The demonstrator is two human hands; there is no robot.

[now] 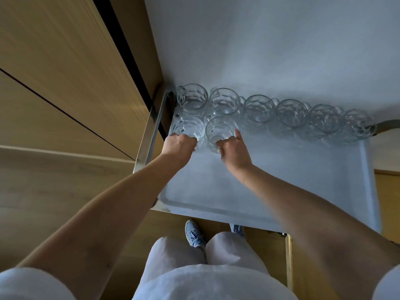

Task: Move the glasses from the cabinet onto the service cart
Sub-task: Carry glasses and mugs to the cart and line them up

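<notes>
Head view, the only one available.

**Position.** The service cart (281, 180) stands directly in front of me, with the wooden cabinet (65, 83) to its left. A back row of glasses (292, 112), six as far as I can count, lines the cart's far edge, and neighbouring glasses look close to touching or actually touching.

**Hands.** My left hand (181, 145) grips the near-left glass (187, 127) from its near side, fingers curled round the wall. My right hand (233, 149) grasps the near-right glass (218, 129), with one finger lying straight along its right side. Both glasses sit just in front of the back row. I cannot tell whether their bases are fully down on the cart.

**Hazards, in my judgement.**
1. Glass on glass. The two held glasses are just beside each other and just beside the back row. Any forward push or sideways twist on release could knock them together and chip a rim.
2. Left edge. The near-left glass is close to the metal side rail (151, 131). A drift leftward could strike it.
3. Early release. If a base is not seated, letting go would drop or tip the glass into its neighbours.
4. Withdrawal. Curled fingers could drag a glass back toward me as they leave.
5. The cart may shift if I lean on it.
</notes>
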